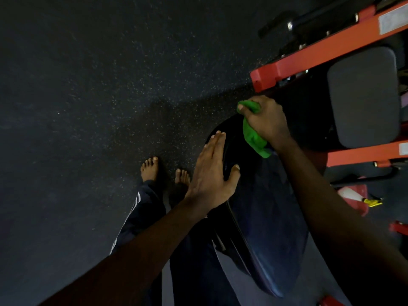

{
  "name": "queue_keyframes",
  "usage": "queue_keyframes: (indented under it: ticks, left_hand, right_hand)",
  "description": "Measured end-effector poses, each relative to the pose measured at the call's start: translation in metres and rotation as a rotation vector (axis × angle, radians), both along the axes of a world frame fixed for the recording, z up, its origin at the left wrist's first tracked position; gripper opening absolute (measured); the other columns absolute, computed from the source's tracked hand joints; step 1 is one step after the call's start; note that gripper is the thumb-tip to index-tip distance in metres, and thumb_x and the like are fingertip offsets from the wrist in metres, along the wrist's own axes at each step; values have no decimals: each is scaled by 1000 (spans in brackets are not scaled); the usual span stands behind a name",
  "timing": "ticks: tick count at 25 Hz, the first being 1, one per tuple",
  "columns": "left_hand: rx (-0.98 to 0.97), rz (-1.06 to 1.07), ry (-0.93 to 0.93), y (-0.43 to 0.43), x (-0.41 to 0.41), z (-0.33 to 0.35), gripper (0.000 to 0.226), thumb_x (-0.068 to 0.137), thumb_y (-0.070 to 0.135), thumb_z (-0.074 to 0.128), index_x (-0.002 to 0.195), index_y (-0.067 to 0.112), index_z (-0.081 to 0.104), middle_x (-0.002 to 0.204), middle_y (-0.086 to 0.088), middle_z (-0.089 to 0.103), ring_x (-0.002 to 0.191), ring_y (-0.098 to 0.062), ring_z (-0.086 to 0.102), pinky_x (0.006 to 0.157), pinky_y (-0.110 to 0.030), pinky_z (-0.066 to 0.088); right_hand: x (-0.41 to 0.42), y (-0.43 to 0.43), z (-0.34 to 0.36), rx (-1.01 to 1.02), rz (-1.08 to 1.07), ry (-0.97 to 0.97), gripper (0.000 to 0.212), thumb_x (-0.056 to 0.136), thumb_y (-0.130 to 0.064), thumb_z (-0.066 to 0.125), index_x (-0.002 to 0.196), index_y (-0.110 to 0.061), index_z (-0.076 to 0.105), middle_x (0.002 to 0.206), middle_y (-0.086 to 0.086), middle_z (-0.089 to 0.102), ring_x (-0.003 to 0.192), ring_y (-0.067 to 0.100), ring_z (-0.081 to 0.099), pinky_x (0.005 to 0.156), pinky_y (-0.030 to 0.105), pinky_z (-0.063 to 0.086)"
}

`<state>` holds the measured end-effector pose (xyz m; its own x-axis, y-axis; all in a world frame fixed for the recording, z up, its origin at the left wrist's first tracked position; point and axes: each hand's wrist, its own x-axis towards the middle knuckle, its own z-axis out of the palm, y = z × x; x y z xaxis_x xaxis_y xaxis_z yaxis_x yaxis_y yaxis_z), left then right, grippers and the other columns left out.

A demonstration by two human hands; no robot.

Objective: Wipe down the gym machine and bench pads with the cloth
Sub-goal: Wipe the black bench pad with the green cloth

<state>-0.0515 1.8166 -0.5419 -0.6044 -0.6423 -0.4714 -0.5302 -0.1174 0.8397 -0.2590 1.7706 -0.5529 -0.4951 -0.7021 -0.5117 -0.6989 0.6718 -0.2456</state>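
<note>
A long glossy black bench pad (265,228) runs from the centre toward the lower right. My right hand (265,117) is shut on a bright green cloth (254,138) and presses it against the pad's far end. My left hand (213,173) lies flat on the pad's left edge, fingers straight, thumb hooked over the rim, holding nothing. A second grey pad (364,96) sits on the red machine frame (331,51) at the upper right, just beyond my right hand.
Dark speckled rubber floor (88,107) fills the left half. My bare feet (150,168) stand beside the pad's left edge. More red frame bars (364,154) and a spray bottle with a yellow nozzle (373,202) lie at the right.
</note>
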Motion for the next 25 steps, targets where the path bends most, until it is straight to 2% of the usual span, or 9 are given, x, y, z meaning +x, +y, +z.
queue_keyframes:
  ticks: [3, 4, 6, 8, 10, 14, 18, 21, 25]
  left_hand:
    - [-33, -3, -11, -1, -2, 0, 79, 91, 37, 52, 158, 13, 18, 165, -2, 18, 153, -14, 12, 115, -10, -7]
    - [-49, 3, -10, 1, -2, -2, 78, 91, 38, 51, 158, 12, 20, 165, -2, 20, 153, -15, 14, 116, -11, -8]
    - [-61, 6, -14, 3, -3, -7, 78, 90, 41, 48, 157, 12, 21, 164, -2, 22, 152, -14, 15, 125, -33, 2]
    - [-72, 3, -27, 3, -3, -10, 78, 90, 44, 47, 157, 15, 20, 164, 0, 23, 152, -12, 16, 122, -53, 14]
    - [-88, 1, -33, 2, -1, -10, 78, 90, 46, 48, 157, 17, 20, 163, 1, 24, 152, -12, 18, 120, -56, 19]
    - [-62, 3, -73, -4, -11, -7, 79, 87, 47, 48, 156, 16, 24, 161, -2, 29, 149, -17, 26, 120, -53, 24]
    - [-46, -11, -149, -12, -23, -6, 78, 87, 51, 44, 155, 15, 27, 160, -5, 32, 148, -21, 28, 120, -50, 25]
    - [-25, -33, -175, -14, -24, -6, 78, 88, 48, 47, 155, 14, 26, 161, -7, 30, 149, -25, 26, 121, -50, 24]
    - [-29, -53, -228, -21, -33, -4, 75, 90, 46, 45, 155, 12, 28, 160, -10, 33, 148, -24, 28, 121, -48, 23]
  right_hand:
    - [24, 24, 23, -150, 74, -87, 24, 93, -40, 69, 109, -24, 73, 119, -6, 67, 112, 13, 63, 92, 28, 48]
    - [31, 33, 26, -199, 117, -132, 23, 93, -37, 69, 110, -22, 73, 120, -8, 66, 116, 8, 61, 96, 24, 47]
    - [28, 42, 23, -271, 171, -203, 21, 93, -29, 71, 110, -17, 75, 121, -4, 66, 120, 7, 59, 102, 16, 42]
    - [8, 31, 9, -265, 132, -225, 19, 92, -25, 73, 107, -14, 75, 115, 2, 67, 114, 13, 63, 98, 10, 40]
    - [-19, 10, -5, -146, 69, -167, 20, 91, -30, 72, 104, -15, 75, 108, 7, 67, 103, 22, 66, 87, 17, 43]
    - [-43, -19, -9, 184, 136, -84, 31, 90, -47, 70, 98, -18, 73, 106, 14, 71, 107, 34, 64, 82, 33, 46]
    - [-14, -20, 11, 134, 314, -191, 37, 84, -61, 70, 87, -24, 70, 100, 6, 72, 98, 27, 66, 74, 28, 41]
    - [-2, -12, 14, 68, 432, -257, 42, 86, -61, 68, 104, -24, 73, 111, 1, 69, 102, 22, 64, 82, 30, 45]
    - [-56, -25, -13, 185, 286, -176, 39, 84, -59, 72, 103, -25, 73, 111, 7, 70, 108, 29, 64, 87, 32, 46]
